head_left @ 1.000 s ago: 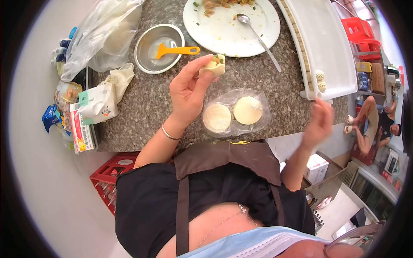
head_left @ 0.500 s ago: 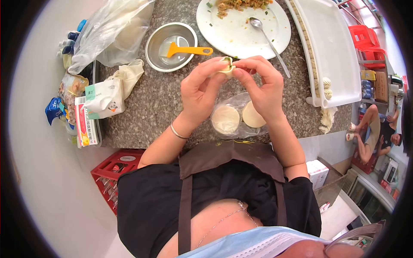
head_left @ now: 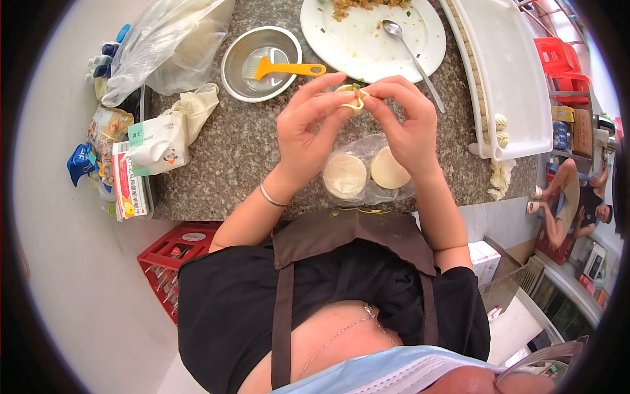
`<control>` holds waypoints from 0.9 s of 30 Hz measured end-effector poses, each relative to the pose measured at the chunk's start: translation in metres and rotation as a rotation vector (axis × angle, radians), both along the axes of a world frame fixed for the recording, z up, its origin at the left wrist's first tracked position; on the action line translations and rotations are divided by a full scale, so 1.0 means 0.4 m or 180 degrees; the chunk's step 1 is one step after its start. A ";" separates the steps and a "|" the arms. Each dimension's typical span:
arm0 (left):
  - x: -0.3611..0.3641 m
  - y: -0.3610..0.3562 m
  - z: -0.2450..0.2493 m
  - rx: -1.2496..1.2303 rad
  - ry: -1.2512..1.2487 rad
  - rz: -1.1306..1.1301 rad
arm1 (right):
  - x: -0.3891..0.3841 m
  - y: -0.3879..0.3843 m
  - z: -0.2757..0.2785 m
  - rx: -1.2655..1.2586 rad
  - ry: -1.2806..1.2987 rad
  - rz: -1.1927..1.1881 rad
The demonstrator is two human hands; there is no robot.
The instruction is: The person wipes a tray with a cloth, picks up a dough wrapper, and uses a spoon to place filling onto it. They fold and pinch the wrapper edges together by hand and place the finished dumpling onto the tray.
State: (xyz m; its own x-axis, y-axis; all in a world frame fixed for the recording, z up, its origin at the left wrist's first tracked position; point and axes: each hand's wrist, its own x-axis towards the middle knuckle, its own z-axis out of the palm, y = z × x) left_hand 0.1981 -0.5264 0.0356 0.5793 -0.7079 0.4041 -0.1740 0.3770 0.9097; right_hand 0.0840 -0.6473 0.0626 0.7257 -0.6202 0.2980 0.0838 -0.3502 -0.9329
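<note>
Between my two hands, above the stone counter, is a small dumpling (head_left: 356, 100) with its dough edge folded up around filling. My left hand (head_left: 310, 125) holds it from the left, thumb below and fingers around it. From the right, my right hand (head_left: 405, 118) pinches the dough edge between thumb and fingertips. Below the hands, two stacks of round dumpling wrappers (head_left: 345, 176) lie on clear plastic. Beyond them stands a white plate (head_left: 367, 56) with chopped filling (head_left: 367, 5) and a metal spoon (head_left: 413, 56).
A steel bowl (head_left: 230, 82) with a yellow-handled brush (head_left: 289, 68) stands at the back left. Plastic bags (head_left: 174, 52) and a tissue pack (head_left: 161, 141) lie at the left. On the right is a white tray (head_left: 515, 85) holding rows of dumplings (head_left: 502, 131). A person (head_left: 581, 203) sits at far right.
My hands have shifted slightly, and the left fingers are spread a bit more. The dumpling has turned so its filling shows more at the opening. The whole view has tilted slightly.
</note>
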 end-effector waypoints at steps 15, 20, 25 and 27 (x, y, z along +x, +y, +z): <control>0.025 0.002 -0.008 -0.0120 0.0418 -0.0466 | -0.009 -0.036 -0.015 0.0457 0.0087 0.0165; 0.035 -0.002 -0.010 -0.0084 -0.0241 -0.0329 | -0.007 -0.047 -0.015 0.0564 -0.0154 0.0566; 0.008 -0.004 0.016 0.0120 0.0349 0.0027 | -0.005 -0.019 -0.006 -0.0628 0.0061 -0.0058; 0.013 -0.002 0.018 0.0400 -0.0331 0.0369 | -0.003 -0.015 -0.007 -0.1215 0.0055 -0.0233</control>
State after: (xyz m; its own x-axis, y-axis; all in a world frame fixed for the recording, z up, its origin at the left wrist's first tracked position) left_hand 0.2034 -0.5273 0.0429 0.6196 -0.6874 0.3789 -0.3053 0.2337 0.9232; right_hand 0.0830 -0.6531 0.0598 0.6907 -0.5173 0.5053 0.0311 -0.6769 -0.7354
